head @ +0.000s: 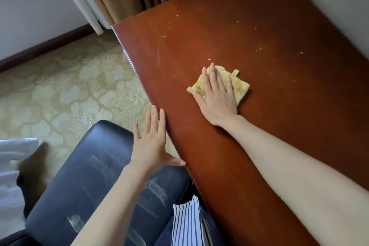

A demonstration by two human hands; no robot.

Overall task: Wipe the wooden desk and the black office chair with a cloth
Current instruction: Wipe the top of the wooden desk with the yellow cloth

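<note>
The person is working on the desk part of the job, and by the look of things the chair part is not yet done. The right hand (216, 94) is pressing flat on a yellow cloth (240, 88), fingers straight and spread across it, not curled round it, so the cloth is lying pinned between palm and the wooden desk (279, 106). The cloth is sitting on the desktop near its front edge, roughly midway along the visible surface; it is bunched into a loose folded pad, with a small loop tag poking out at its far corner and faint brownish marks on its fabric. Pale scratches or specks are showing on the wood beyond the cloth, so that far stretch probably is awaiting a pass, though whether they are dirt or wear cannot be told. The left hand (153, 142) is resting open, fingers extended, against the desk's front edge, holding nothing. The black office chair (79, 175) below is showing whitish scuffed streaks across its seat, which suggests it is waiting its turn.
</note>
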